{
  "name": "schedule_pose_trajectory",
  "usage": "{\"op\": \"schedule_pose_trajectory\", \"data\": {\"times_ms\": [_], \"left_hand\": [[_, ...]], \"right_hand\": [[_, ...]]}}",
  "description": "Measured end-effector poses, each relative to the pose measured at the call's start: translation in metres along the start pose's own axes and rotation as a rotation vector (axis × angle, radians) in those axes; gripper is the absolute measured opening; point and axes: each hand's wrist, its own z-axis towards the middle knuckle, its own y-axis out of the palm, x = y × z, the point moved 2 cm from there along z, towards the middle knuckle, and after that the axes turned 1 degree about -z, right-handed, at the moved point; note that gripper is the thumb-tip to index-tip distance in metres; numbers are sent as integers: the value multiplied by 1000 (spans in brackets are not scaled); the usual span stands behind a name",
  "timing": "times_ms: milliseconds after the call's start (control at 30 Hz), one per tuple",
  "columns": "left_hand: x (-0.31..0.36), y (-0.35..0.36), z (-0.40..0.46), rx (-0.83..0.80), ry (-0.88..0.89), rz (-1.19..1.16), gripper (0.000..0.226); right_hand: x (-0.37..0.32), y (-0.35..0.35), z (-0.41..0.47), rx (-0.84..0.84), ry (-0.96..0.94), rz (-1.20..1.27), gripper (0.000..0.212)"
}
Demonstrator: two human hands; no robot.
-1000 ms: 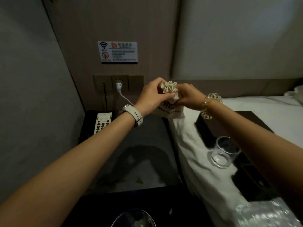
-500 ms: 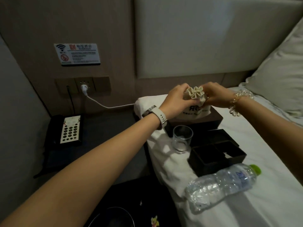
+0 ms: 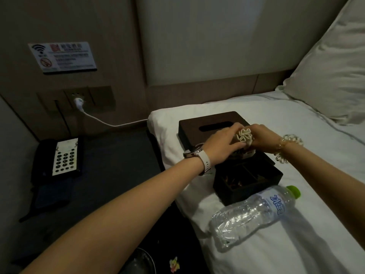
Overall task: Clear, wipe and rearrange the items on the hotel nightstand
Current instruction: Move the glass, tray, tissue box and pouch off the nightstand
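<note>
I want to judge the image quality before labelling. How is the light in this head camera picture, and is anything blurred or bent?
Head view: dim room light; the nightstand is nearly black, the white bed sheet brighter. Wide-angle lens bends the wall panel edges. Both hands, left hand and right hand, look slightly soft around the pouch; the water bottle shows small glints.

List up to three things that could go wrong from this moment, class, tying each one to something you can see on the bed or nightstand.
1. The water bottle lies on its side on the sheet near the bed edge; it could roll off.
2. Both the left hand and right hand hold the drawstring pouch over the divided black tray; a slipped grip could drop it among the contents.
3. The white cable crosses above the nightstand and could snag during wiping.
</note>
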Motion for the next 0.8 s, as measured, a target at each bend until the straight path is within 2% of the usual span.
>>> {"op": "schedule_pose_trajectory", "data": {"times_ms": [133,233,433,533,633,800], "left_hand": [[-1,2,-1,-44,33,82,34],[-3,-1,-4,-76,-20,44,28],[-8,-10,-13,-107,-98,-84,34],[-15,-31,-19,-19,-65,-118,39],[-31,-66,-27,144,-100,-220,35],[-91,-135,-57,407,-252,-257,29]], "right_hand": [[-1,0,2,-202,40,-97,30],[-8,0,4,-427,88,-97,39],[-29,-21,13,-657,126,-89,63],[-47,-36,26,-654,127,3,69],[-76,-49,45,-570,64,62,71],[-139,-32,93,-340,-88,187,39]]}}
